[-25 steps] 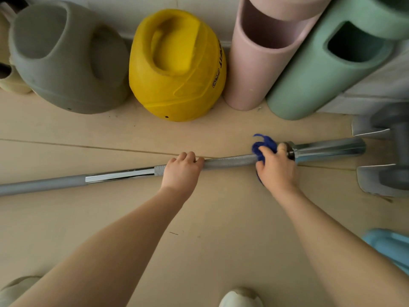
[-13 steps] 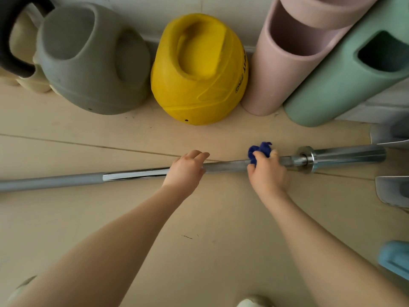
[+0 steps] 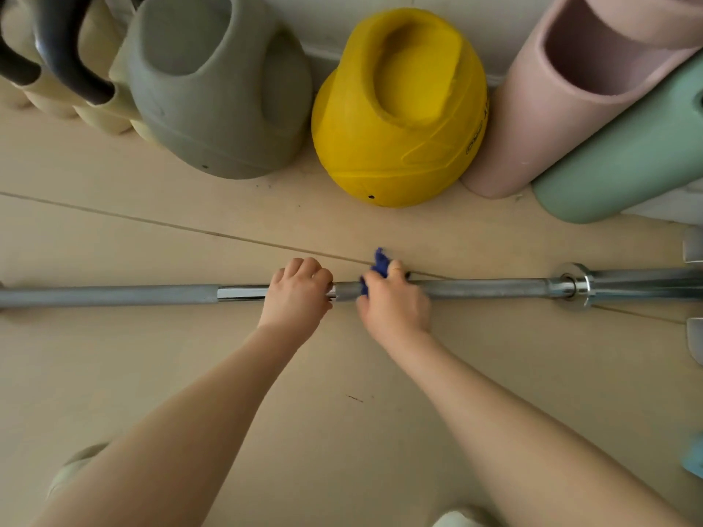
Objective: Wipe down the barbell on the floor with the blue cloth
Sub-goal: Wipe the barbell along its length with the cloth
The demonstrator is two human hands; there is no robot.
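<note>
A long steel barbell [image 3: 487,287] lies across the pale floor from left to right, its collar and sleeve at the far right. My left hand [image 3: 298,294] is closed over the bar near its middle. Just to the right of it, my right hand [image 3: 393,304] wraps a bunched blue cloth [image 3: 378,266] around the bar; only a tuft of cloth shows above and left of the fingers. The two hands are almost touching.
Against the wall stand a grey kettlebell [image 3: 220,89], a yellow kettlebell [image 3: 403,112], a pink cylinder [image 3: 563,93] and a green cylinder [image 3: 624,150]. Black handles [image 3: 57,43] show at top left. Grey rack feet [image 3: 694,290] sit at the right edge; shoe tips at the bottom.
My right hand has slid the cloth leftward along the bar, from beside the collar to right next to my left hand. The view has shifted, so the collar sits further right.
</note>
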